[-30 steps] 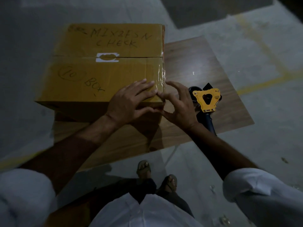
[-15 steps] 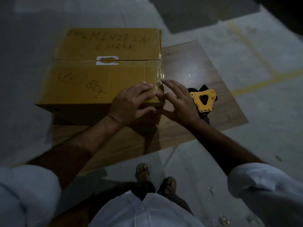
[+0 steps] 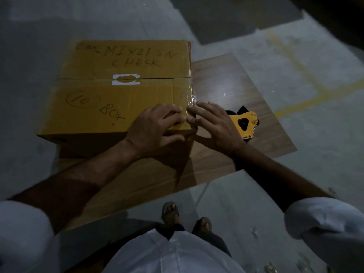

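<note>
We are pressing the left hand point(image 3: 155, 127) and right hand point(image 3: 216, 125), fingers flat and empty, onto the clear tape point(image 3: 192, 96) at a corner of the box point(image 3: 118, 97) to bond it (tape dispenser point(image 3: 245, 124) parked alongside).

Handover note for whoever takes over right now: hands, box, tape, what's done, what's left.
Left hand: open, flat on top of the cardboard box, near its right corner.
Right hand: open, fingers pressing the clear tape at that corner.
Tape dispenser: lying on the wooden table, right of the box.
Done: tape laid along the right edge.
Left: finish smoothing it down; the centre seam looks untaped.
</note>
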